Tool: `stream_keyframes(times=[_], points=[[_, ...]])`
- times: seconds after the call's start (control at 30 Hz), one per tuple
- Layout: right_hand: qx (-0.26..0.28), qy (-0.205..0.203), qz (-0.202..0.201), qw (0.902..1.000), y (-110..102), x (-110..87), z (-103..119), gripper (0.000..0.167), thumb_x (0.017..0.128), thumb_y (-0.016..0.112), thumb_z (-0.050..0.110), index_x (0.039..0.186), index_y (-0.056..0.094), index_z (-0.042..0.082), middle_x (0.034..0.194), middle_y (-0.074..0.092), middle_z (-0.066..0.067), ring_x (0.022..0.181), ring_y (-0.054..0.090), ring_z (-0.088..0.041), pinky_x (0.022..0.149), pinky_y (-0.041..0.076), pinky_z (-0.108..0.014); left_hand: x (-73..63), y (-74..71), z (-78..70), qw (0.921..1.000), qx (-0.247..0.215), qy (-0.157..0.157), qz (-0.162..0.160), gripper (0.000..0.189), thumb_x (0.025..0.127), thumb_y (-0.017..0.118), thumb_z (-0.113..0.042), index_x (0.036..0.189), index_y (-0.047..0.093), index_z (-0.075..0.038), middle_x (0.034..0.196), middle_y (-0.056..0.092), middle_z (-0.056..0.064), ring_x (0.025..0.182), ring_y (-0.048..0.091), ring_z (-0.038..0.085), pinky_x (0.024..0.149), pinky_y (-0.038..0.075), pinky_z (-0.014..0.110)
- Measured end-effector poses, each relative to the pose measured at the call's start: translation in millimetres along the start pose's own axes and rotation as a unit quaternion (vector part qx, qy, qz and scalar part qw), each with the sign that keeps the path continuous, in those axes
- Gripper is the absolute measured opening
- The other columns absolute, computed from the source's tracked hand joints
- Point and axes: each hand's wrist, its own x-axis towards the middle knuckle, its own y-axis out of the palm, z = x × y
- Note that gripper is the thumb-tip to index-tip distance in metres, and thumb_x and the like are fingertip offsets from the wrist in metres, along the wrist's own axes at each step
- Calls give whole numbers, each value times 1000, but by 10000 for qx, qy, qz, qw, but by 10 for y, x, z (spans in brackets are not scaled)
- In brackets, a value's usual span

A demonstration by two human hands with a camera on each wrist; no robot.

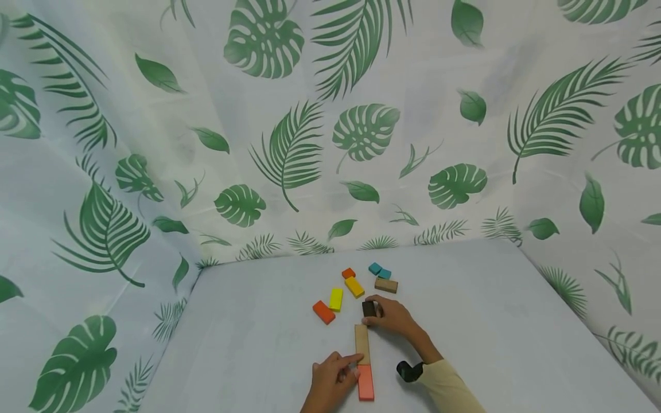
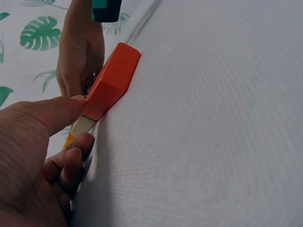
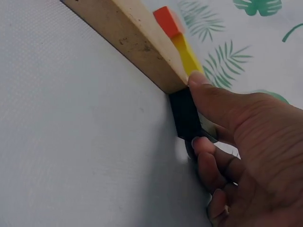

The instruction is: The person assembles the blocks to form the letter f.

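My right hand [image 1: 395,316] pinches a small black block [image 3: 184,113] between thumb and fingers, at the far end of a plain wooden block [image 1: 362,338]. In the right wrist view the black block meets the wooden block's end. My left hand [image 1: 332,378] lies at the left of the row, index finger stretched onto the wooden block and thumb against a salmon-red block [image 1: 365,384]. These two long blocks lie end to end. In the left wrist view the red block [image 2: 113,80] fills the near part, with the thumb at its edge and the other fingers curled below.
Beyond the hands lie loose blocks: a red-orange one [image 1: 323,312], a yellow one [image 1: 336,299], an amber one [image 1: 354,287], a small orange one [image 1: 348,273], two blue ones [image 1: 374,268] and a brown one [image 1: 386,285]. Leaf-patterned cloth [image 1: 361,223] rises around the white surface [image 1: 232,344].
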Motion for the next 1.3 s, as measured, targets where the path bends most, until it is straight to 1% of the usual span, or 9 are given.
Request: stream_keyframes(times=[0.2,0.37,0.53,0.73,0.9,1.0,1.17,1.3], points=[[372,-4,123,9992,-39,-24,6,55,80,80,31,125,61,7,71,51,3,65,45,-10,59,34,-24,-2,8,-7,9999,-115,-100,-3,29,89,68,-40,116,72,-31,70,44,-15,57,37,0,64,19,33],[528,-191,218,9982,-36,-27,-20,55,81,80,30,125,60,3,74,54,1,66,46,-11,58,36,-23,-13,11,-7,9999,-97,-138,-6,29,89,68,-40,116,73,-31,70,44,-15,56,37,0,63,19,32],[505,-192,324,9980,-17,-10,-50,55,82,79,30,125,59,4,75,55,2,66,47,-10,59,37,-23,-31,6,-16,9998,-117,-138,3,30,90,66,-42,117,73,-29,69,43,-14,56,36,0,63,18,31],[522,-192,399,9977,-28,-5,-33,53,83,78,29,126,59,5,76,56,4,65,47,-8,59,38,-23,-26,10,-19,9999,-13,-124,-57,29,89,67,-41,116,73,-31,69,42,-16,56,35,-1,63,18,31],[527,-312,449,9971,-44,-11,-33,52,85,76,28,128,58,6,77,55,4,66,46,-7,59,37,-22,-19,9,-13,9999,1,-29,-129,29,89,67,-43,116,72,-33,70,42,-17,57,35,-2,63,18,31],[548,-461,473,9963,-54,-25,-33,49,87,74,25,129,57,4,77,56,3,65,46,-7,58,37,-22,-22,10,-8,9999,-1,45,-135,29,89,67,-42,116,72,-33,71,43,-17,57,34,-3,62,18,31],[602,-639,563,9945,-54,-34,-40,47,90,70,20,131,54,2,79,56,3,66,46,-7,58,37,-22,-17,14,-3,10000,-33,1,-76,29,90,67,-42,116,72,-32,71,43,-17,57,35,-3,63,19,31],[619,-616,575,9945,-50,-27,-41,49,89,71,21,132,53,2,80,55,4,66,45,-6,59,36,-23,-14,6,-11,9999,-96,-109,-19,29,89,68,-41,116,73,-30,70,44,-16,57,36,-1,63,18,33]])
